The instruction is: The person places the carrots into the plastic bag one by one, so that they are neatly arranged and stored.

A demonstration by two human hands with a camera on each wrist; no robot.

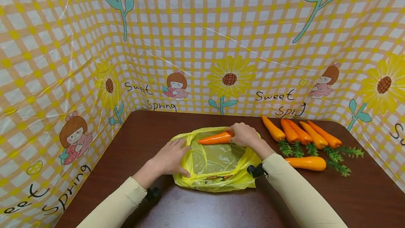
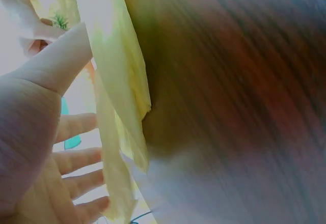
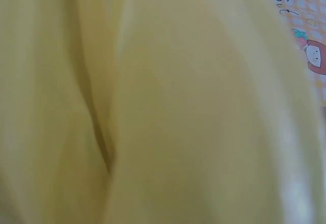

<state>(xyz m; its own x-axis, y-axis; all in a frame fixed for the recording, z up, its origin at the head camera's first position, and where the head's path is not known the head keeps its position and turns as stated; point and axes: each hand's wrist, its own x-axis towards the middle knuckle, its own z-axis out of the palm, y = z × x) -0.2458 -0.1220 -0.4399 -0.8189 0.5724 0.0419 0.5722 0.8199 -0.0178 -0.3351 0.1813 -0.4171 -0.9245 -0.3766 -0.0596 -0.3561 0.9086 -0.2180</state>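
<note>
A yellow plastic bag [image 1: 221, 184] lies on the table with its mouth spread wide. My right hand [image 1: 243, 134] grips an orange carrot [image 1: 216, 138] by its thick end over the bag's opening, tip pointing left. A bit of its green top [image 2: 60, 21] shows in the left wrist view; the hand covers the rest. At the bag's left side, my left hand [image 1: 167, 156] rests against the plastic. Its fingers [image 2: 81, 156] look straight and spread in the left wrist view. Yellow plastic [image 3: 183, 102] fills most of the right wrist view, hiding the right hand there.
Several carrots [image 1: 291, 131] with green tops lie in a row at the back right of the brown table [image 1: 126, 150]. One more carrot [image 1: 308, 163] lies crosswise in front of them, beside my right sleeve. A checked, flower-printed sheet [image 1: 196, 45] encloses the back and sides.
</note>
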